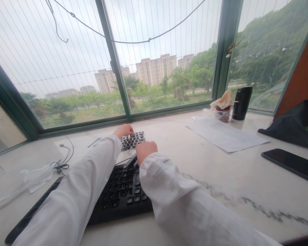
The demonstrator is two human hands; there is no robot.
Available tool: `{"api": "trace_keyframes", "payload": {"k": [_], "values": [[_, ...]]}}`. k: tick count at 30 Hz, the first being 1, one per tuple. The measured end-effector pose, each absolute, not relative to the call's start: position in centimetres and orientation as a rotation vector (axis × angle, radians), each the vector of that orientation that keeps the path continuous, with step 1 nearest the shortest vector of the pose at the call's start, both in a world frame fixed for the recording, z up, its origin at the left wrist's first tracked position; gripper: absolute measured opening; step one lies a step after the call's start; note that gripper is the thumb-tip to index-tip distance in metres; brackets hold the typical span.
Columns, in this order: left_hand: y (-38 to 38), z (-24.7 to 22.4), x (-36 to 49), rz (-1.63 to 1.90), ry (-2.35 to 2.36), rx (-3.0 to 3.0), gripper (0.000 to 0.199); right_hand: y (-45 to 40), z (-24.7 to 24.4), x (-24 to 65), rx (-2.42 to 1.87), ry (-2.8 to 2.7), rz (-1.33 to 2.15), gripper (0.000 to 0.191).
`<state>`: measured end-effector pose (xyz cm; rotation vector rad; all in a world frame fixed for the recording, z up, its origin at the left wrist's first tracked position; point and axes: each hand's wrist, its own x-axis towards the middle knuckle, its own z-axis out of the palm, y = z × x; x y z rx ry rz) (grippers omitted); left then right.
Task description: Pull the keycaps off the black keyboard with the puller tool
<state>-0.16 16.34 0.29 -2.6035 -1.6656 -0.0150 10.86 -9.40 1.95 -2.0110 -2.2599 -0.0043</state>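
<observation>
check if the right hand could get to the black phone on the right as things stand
Probably yes: the right hand grips a dark tool over the keyboard, and only bare counter lies between it and the phone.

Makeshift home desk: keyboard (118, 191), papers (227, 135), phone (292, 164) on windowsill (220, 177).

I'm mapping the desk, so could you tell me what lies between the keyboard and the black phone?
In the head view, only bare marble tabletop lies between the keyboard and the black phone; the paper sheet sits farther back.
</observation>
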Motion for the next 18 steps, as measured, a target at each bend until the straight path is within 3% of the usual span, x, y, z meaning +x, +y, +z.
{"api": "trace_keyframes", "payload": {"k": [18], "values": [[16.9, 1.7, -2.7, -0.034, -1.614, -2.651, 0.036, -9.6, 2.1, 11.0, -2.010, -2.281, -0.020, 0.032]]}}
